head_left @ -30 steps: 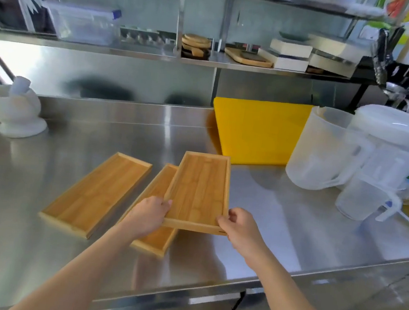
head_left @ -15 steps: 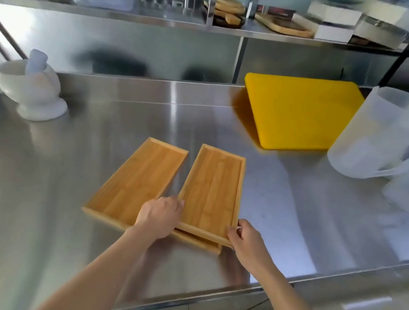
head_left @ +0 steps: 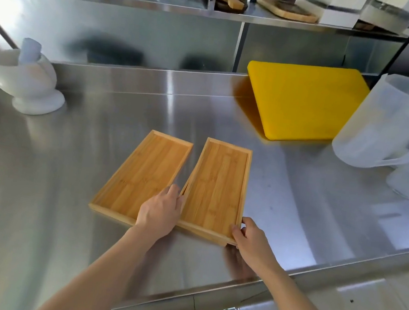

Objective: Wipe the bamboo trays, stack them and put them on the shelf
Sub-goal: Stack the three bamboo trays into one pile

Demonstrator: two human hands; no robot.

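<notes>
No text, label or number can be read anywhere.

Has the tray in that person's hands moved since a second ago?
Yes. The held tray has come down onto another tray, now almost covering it, beside the left tray on the counter.

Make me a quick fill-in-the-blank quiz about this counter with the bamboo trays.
1. The cutting board leaning at the back is ____.
2. The right hand grips the tray stack at its near ____ corner.
3. The single tray lies to the ____ of the stack.

Answers: yellow; right; left
</notes>
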